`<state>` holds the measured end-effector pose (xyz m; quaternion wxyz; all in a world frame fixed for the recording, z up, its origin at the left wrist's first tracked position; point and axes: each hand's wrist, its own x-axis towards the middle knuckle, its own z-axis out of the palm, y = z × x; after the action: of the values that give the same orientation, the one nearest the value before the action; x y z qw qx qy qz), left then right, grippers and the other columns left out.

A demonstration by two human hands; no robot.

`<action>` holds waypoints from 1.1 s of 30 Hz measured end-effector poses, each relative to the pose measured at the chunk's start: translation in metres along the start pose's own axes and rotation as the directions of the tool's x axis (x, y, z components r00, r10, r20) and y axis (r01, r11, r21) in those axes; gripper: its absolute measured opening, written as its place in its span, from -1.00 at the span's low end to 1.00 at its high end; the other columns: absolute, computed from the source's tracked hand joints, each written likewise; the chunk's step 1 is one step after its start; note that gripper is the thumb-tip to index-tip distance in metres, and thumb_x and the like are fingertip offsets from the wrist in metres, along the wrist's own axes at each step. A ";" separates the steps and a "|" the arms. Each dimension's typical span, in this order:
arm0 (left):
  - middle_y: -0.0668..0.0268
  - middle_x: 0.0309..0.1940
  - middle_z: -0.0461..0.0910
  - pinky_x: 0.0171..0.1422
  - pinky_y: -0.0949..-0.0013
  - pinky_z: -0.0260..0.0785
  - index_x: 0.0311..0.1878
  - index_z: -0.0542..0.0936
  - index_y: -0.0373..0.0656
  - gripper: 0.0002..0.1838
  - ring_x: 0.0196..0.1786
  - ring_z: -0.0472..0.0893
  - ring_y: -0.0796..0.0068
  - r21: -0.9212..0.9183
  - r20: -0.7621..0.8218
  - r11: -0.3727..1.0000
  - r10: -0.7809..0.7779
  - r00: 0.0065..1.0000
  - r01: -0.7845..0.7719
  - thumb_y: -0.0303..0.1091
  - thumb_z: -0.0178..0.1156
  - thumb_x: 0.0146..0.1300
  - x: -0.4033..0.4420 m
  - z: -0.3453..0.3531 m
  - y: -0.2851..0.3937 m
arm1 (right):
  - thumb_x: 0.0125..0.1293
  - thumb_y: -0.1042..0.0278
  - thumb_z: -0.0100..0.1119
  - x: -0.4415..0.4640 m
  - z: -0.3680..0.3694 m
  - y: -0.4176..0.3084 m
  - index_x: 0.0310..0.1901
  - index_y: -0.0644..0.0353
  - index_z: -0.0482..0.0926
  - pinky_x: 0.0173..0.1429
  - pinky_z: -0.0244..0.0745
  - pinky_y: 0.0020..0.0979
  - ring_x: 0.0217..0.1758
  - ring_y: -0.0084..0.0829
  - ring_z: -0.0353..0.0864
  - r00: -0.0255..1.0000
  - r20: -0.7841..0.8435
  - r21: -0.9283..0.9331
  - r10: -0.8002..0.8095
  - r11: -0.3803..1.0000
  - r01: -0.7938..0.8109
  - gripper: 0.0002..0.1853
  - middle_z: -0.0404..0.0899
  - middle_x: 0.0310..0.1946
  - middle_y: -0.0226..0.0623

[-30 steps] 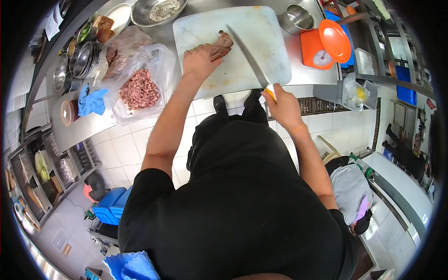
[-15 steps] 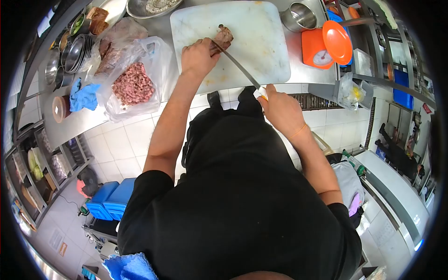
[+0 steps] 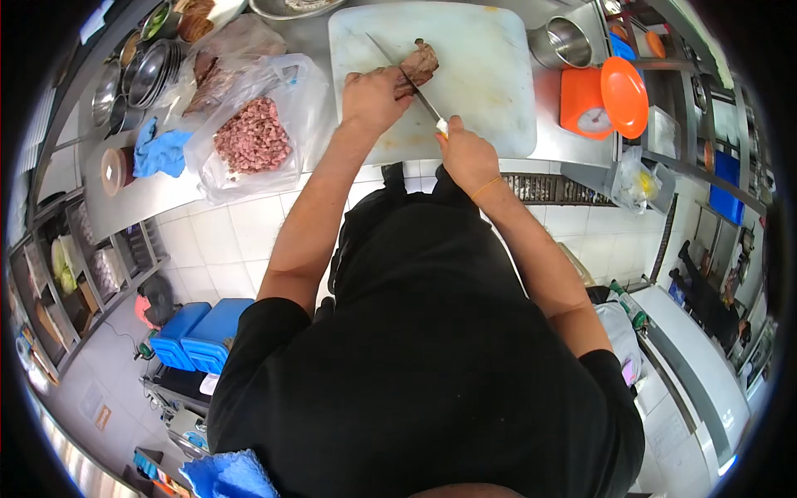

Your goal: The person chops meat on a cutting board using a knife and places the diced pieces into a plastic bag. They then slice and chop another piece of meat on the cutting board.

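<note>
A piece of browned, cooked-looking meat point(image 3: 421, 64) lies on the white cutting board point(image 3: 490, 75). Over its near end is my left hand point(image 3: 374, 98), closed and pressing it against the board. My right hand point(image 3: 470, 156) grips the pale handle of a long knife point(image 3: 427, 103). The blade slants across the meat just beside my left fingers, and its tip shows beyond the meat at the upper left. How deep the edge sits in the meat I cannot tell.
Left of the board, a plastic bag point(image 3: 311, 91) holds diced pink meat point(image 3: 253, 137). A blue cloth point(image 3: 160, 151) and stacked metal bowls point(image 3: 154, 75) lie further left. To the right stand a metal pot point(image 3: 564, 43) and an orange scale point(image 3: 585, 104) with an orange plate point(image 3: 624, 98).
My right hand has pushed the knife forward and left, so more blade passes beyond the meat. My left hand keeps its hold. The whole view has shifted slightly.
</note>
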<state>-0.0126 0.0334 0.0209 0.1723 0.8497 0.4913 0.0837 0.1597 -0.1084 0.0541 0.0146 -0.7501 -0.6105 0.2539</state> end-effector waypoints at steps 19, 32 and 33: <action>0.20 0.02 0.77 0.29 -0.02 0.47 0.19 0.76 -0.06 -0.54 0.13 0.74 0.10 -0.221 -0.038 0.975 -0.030 0.999 0.021 -0.19 0.52 0.23 -0.045 -0.011 -0.006 | 0.64 -0.04 0.15 -0.026 -0.016 0.087 0.11 0.27 0.48 -0.07 0.64 0.27 -0.14 0.36 0.77 0.971 -0.135 0.032 0.197 0.980 -0.195 -0.56 0.76 -0.28 0.27; 0.14 0.07 0.77 0.22 0.17 0.65 0.29 0.71 -0.08 -0.53 0.04 0.81 0.15 -0.351 -0.101 0.936 -0.065 0.993 0.025 -0.17 0.45 0.37 0.003 0.009 -0.013 | 0.59 -0.01 0.24 -0.069 -0.023 0.052 -0.03 0.29 0.52 -0.17 0.63 0.23 -0.27 0.29 0.76 0.997 -0.044 0.059 0.063 0.996 -0.061 -0.58 0.72 -0.42 0.19; 0.15 0.10 0.75 0.23 0.18 0.65 0.29 0.71 -0.08 -0.54 0.04 0.80 0.15 -0.307 -0.178 0.952 -0.052 0.983 -0.006 -0.18 0.46 0.37 0.002 0.008 -0.012 | 0.59 -0.01 0.24 -0.073 -0.025 0.052 -0.03 0.29 0.51 -0.17 0.63 0.22 -0.28 0.28 0.76 0.997 -0.042 0.058 0.065 0.996 -0.063 -0.58 0.72 -0.42 0.18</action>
<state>-0.0182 0.0391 0.0091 0.2568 0.7955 0.4961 0.2349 0.2081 -0.1822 0.0852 0.0410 -0.7739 -0.5782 0.2549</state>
